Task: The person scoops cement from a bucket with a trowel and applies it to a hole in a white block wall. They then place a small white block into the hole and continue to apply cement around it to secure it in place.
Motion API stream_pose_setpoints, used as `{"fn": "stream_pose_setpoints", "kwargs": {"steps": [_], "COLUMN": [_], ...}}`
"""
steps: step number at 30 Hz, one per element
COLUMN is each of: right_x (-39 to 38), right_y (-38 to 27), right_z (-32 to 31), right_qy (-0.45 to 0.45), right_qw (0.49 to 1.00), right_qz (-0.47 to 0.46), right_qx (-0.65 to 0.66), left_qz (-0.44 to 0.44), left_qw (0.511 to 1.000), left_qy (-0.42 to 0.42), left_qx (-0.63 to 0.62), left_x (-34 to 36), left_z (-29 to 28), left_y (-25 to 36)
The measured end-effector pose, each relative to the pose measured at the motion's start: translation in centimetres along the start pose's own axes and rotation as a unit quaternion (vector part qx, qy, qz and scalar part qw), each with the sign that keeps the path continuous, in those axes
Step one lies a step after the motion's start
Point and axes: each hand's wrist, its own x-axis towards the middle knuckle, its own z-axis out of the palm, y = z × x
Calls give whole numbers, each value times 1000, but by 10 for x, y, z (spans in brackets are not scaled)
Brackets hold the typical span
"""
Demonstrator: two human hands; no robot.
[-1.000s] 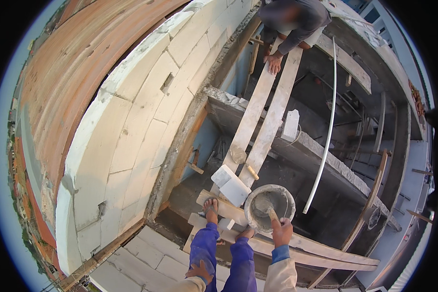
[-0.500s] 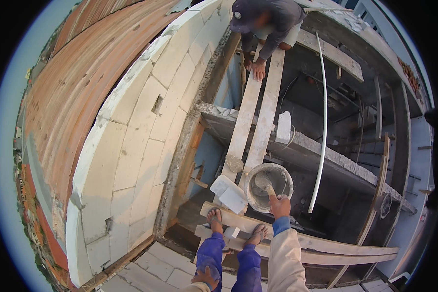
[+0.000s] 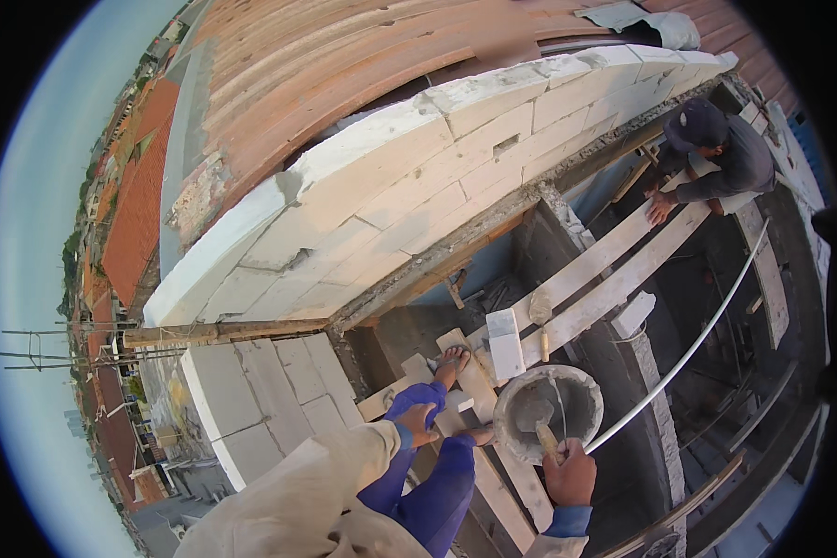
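Now the right hand (image 3: 570,476) clamps the trowel (image 3: 548,439) in the bucket (image 3: 586,405) by the planks' (image 3: 524,482) edge, seemingly working mortar (image 3: 533,409); left hand (image 3: 418,423) unclenched on knee (image 3: 409,400); lifting calls for a level blade

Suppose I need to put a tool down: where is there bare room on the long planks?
Both long planks offer bare stretches between the wooden-handled tool and the co-worker's hands, though a gap separates the boards. Nearer, it is crowded: the white block, the bucket with the right hand at its rim, and the wearer's feet.
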Motion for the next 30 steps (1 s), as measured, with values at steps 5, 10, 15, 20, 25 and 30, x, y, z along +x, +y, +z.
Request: {"fn": "stream_pose_setpoints", "kwargs": {"steps": [5,10,15,20,25,30], "right_x": [-36,-64,-94,-108,-117,-141], "right_y": [-87,-175,-236,-256,-268,-254], "right_z": [-88,-137,-157,-165,-175,-163], "right_qy": [-156,-281,-296,-245,-165,-17], "right_qw": [960,880,836,781,771,780], "right_qz": [-170,-268,-296,-364,-383,-415], "right_qx": [-160,-275,-355,-445,-482,-467], "left_qz": [170,143,176,129,104,42], "left_qw": [983,972,973,955,913,859], "left_qy": [-5,-159,-16,171,313,393], "left_qx": [-66,-97,-150,-203,-241,-326], "left_x": [-3,-56,-138,-196,-225,-237], "left_z": [-68,-102,-107,-95,-63,-57], "left_y": [97,138,134,162,190,198]}}
